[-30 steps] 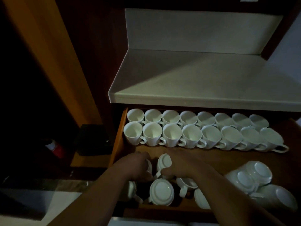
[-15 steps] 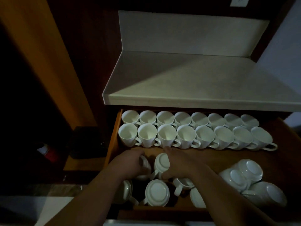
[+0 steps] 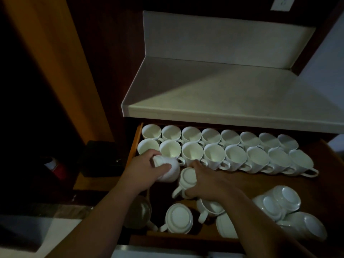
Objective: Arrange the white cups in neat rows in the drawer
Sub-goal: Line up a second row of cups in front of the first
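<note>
In the drawer (image 3: 134, 144), far side: two rows of upright white cups (image 3: 214, 155) were lined up, touching.
Left hand (image 3: 141, 170): was curled round a tilted cup (image 3: 170, 173), held just in front of the near row.
Right hand (image 3: 208, 183): was wrapped round an overturned cup (image 3: 187, 180) beside it.
Loose cups (image 3: 283, 202): were heaped at near right.
Wall plate (image 3: 282, 3): marking could not be read.
Surface: pale countertop (image 3: 232, 94) was seen above, wood panel (image 3: 55, 62) at left, room dim.

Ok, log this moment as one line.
left hand: grips tilted cup | right hand: grips upturned cup | drawer: two upright rows at back | loose cups: upturned in front
</note>
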The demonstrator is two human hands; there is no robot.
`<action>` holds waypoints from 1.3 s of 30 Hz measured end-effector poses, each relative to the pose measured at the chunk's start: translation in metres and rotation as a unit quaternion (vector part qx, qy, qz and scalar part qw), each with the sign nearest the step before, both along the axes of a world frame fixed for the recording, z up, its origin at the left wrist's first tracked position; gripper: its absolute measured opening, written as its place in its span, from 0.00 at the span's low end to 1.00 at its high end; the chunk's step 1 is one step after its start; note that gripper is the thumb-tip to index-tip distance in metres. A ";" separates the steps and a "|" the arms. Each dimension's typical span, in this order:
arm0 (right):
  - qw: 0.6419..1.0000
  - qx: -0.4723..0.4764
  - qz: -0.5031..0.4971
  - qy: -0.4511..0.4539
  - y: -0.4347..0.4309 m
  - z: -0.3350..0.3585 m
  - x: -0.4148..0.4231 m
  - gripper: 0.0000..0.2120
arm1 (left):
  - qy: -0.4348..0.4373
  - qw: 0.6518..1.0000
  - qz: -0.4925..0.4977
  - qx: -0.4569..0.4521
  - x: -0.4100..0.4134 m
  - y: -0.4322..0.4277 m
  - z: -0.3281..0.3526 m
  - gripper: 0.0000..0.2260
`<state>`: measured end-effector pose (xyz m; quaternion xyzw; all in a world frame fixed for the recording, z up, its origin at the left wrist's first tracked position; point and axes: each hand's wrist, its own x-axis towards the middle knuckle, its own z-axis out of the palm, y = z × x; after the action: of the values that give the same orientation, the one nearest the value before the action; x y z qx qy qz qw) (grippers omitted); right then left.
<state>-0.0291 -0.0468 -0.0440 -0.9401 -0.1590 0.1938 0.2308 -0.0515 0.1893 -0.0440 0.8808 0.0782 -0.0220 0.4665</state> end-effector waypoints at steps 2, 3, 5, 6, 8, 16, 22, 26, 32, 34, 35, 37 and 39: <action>0.999 0.048 -0.024 -0.001 -0.001 0.001 0.001 0.37 | -0.035 0.997 0.024 -0.060 0.000 0.000 0.004 0.19; 0.997 0.072 -0.036 -0.003 -0.002 0.002 0.001 0.36 | -0.044 0.993 0.038 -0.102 0.000 0.000 0.006 0.19; 0.992 0.115 -0.053 -0.009 -0.002 0.004 0.000 0.34 | -0.043 0.973 0.077 -0.212 -0.001 0.000 0.011 0.20; 0.989 0.136 -0.059 -0.011 -0.002 0.006 0.000 0.33 | -0.033 0.957 0.098 -0.272 0.000 0.000 0.013 0.20; 0.982 0.176 -0.069 -0.015 -0.003 0.008 -0.001 0.31 | -0.010 0.910 0.126 -0.394 0.001 0.000 0.017 0.17; 0.945 0.275 -0.173 0.040 -0.006 0.007 0.001 0.29 | 0.052 0.739 0.125 -0.660 0.000 0.002 0.030 0.24; 0.845 0.432 -0.282 0.142 -0.004 0.006 0.006 0.26 | 0.063 0.737 0.086 -0.668 -0.003 0.004 0.033 0.22; 0.743 0.538 -0.314 0.242 -0.002 0.010 0.007 0.18 | 0.066 0.755 0.090 -0.646 -0.002 0.001 0.034 0.19; 0.668 0.571 -0.346 0.328 -0.002 0.011 0.010 0.29 | 0.070 0.754 0.082 -0.648 0.000 0.005 0.027 0.25; 0.665 0.578 -0.339 0.332 -0.002 0.013 0.010 0.27 | 0.082 0.750 0.076 -0.652 0.000 0.004 0.026 0.25; 0.665 0.579 -0.337 0.331 -0.003 0.013 0.010 0.26 | 0.087 0.751 0.078 -0.650 0.001 0.004 0.025 0.25; 0.669 0.574 -0.338 0.330 -0.004 0.014 0.010 0.24 | 0.082 0.763 0.075 -0.637 0.001 0.003 0.024 0.25; 0.694 0.555 -0.329 0.320 -0.004 0.016 0.010 0.19 | 0.054 0.802 0.055 -0.593 0.003 0.004 0.021 0.26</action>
<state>-0.0190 -0.0510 -0.0281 -0.5144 0.1657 0.2707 0.7967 -0.0487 0.1930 -0.0228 0.4238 0.1234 -0.0861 0.8932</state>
